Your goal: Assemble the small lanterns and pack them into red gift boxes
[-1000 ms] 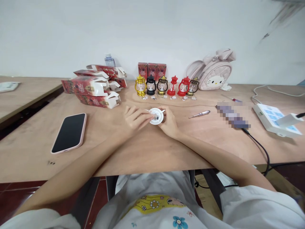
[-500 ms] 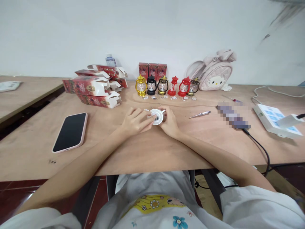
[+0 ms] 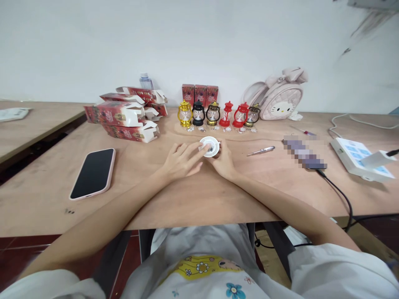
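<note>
Both my hands meet over the middle of the wooden table (image 3: 193,199) around a small round white disc-shaped part (image 3: 210,146) with a little metal piece in its centre. My left hand (image 3: 182,160) lies with fingers stretched towards the disc, its fingertips touching the left rim. My right hand (image 3: 222,160) curls round the disc from the right and holds it. Just beyond stands a row of several toy lanterns (image 3: 215,113) in gold, black and red.
A black phone (image 3: 92,172) lies at the left. Opened red cartons (image 3: 124,114) are stacked at the back left, three small red boxes (image 3: 200,93) behind the lanterns. A pink bag (image 3: 277,97), a screwdriver (image 3: 261,150), a white power strip (image 3: 358,158) and black cable sit at the right.
The white disc and both hands have shifted slightly farther away on the table. My left fingers have stretched out flatter against the disc's rim.
</note>
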Motion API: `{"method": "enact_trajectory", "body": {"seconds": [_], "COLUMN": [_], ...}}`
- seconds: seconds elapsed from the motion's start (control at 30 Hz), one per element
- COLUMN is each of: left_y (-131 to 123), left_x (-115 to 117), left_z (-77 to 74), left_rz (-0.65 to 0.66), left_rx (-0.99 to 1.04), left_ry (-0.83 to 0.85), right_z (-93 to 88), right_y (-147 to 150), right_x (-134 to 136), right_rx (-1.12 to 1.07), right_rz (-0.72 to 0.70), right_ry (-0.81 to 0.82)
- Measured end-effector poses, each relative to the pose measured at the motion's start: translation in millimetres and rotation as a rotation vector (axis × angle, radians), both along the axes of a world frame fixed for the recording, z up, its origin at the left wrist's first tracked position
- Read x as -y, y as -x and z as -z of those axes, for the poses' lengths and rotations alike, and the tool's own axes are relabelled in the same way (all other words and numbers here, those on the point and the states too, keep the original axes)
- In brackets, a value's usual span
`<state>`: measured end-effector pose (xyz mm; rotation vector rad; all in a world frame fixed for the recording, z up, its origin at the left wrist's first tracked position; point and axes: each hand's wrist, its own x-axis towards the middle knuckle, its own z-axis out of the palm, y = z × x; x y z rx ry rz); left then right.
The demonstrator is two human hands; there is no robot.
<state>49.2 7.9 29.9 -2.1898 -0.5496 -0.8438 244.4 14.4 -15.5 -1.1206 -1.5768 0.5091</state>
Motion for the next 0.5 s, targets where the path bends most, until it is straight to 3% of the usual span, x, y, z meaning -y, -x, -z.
{"method": "enact_trajectory", "body": {"seconds": [0.1,0.2,0.4,0.5], "left_y": [6,10,12,12], "left_x": [-6,-17,-40,-43], "left_z": [2.3,5.7,17.5,18.5], "left_rz": [-0.015,-0.127,-0.304,-0.292], "left_rx": [0.095,0.155,-0.002,-0.015], "left_ry": [0.138,0.374,0.856,0.925], "right_z": [-1.2,-0.9,-1.9,-4.0], "right_y": [2,2,3,4], "right_x": [-1,-3,-4,-1], "right_rx": [-0.119,-0.203,-0.25,-0.244], "right_rz": [0.035,0.057,0.024,-0.018], "right_ry": [0.033,0.064,0.082,0.052]}}
